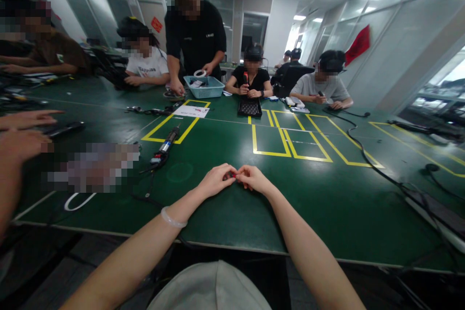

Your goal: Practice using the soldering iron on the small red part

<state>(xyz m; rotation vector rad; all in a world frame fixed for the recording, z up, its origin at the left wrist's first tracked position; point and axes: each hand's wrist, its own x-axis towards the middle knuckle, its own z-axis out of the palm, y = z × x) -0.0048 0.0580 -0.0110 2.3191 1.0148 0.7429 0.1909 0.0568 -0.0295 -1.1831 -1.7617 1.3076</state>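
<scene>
Close to the near side of the green table (232, 218), my left hand (215, 180) and my right hand (255, 179) meet fingertip to fingertip. Between them is a small red-and-black object (233, 175), mostly covered by the fingers, so its kind cannot be made out. The left fingers are curled around its dark end. At the red end, the right thumb and forefinger pinch together. Both hands are just above the tabletop or resting on it; I cannot tell which. A clear bracelet (173, 218) circles my left wrist.
Left of my hands lies a cylindrical tool (167, 144) with a metal tip and cable. Yellow tape outlines (271, 153) mark the table. Farther off are a blue basket (205, 91) and a black tray (249, 108). A black cable (363, 150) runs along the right. Co-workers surround the table.
</scene>
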